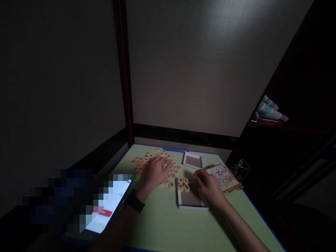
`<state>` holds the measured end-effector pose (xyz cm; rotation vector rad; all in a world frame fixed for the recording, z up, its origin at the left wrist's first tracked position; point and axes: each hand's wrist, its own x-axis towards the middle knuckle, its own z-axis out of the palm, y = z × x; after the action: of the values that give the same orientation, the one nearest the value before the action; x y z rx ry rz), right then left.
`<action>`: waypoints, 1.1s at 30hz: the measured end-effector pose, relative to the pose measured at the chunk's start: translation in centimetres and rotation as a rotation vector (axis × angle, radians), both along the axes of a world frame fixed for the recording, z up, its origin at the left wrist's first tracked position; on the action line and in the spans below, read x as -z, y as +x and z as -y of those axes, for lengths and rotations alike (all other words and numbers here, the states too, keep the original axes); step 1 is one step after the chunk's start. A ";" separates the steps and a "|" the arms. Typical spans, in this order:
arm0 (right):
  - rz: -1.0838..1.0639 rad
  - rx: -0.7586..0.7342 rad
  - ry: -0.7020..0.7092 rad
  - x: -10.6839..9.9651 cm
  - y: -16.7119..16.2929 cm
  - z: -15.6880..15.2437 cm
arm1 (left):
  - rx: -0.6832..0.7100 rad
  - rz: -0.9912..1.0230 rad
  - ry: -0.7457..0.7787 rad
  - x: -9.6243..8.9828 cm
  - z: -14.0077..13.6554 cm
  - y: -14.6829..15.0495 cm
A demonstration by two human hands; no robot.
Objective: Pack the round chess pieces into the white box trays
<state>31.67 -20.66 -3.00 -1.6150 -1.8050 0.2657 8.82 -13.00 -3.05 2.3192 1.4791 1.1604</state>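
Note:
Loose xiangqi pieces (140,162), pale discs with red or dark characters, lie in a spread pile on the table's far left. Over that pile is my left hand (157,170), its thumb apart from the fingers, which reach down among the discs. A shallow white-rimmed box (191,199) with a brown inside stands nearer to me. Several xiangqi pieces (183,184) with dark characters sit together in its far left corner. My right hand (207,183) is above the box's right side with fingers curled together. Whatever they may hold is hidden.
A second shallow box part (193,160) lies at the back of the green table (168,224). A decorated flat case (223,176) rests at the right edge, beside a dark shiny object (241,169). On the left is a lit screen (109,206). Walls rise behind.

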 end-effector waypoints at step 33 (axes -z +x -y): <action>0.039 -0.062 -0.003 0.1 -0.5 0.4 | 0.496 -0.244 -0.273 1.3 0.1 -1.4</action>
<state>31.21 -21.06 -3.09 -1.5782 -1.8881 0.2671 7.37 -13.09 -4.34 2.4825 0.9518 0.5290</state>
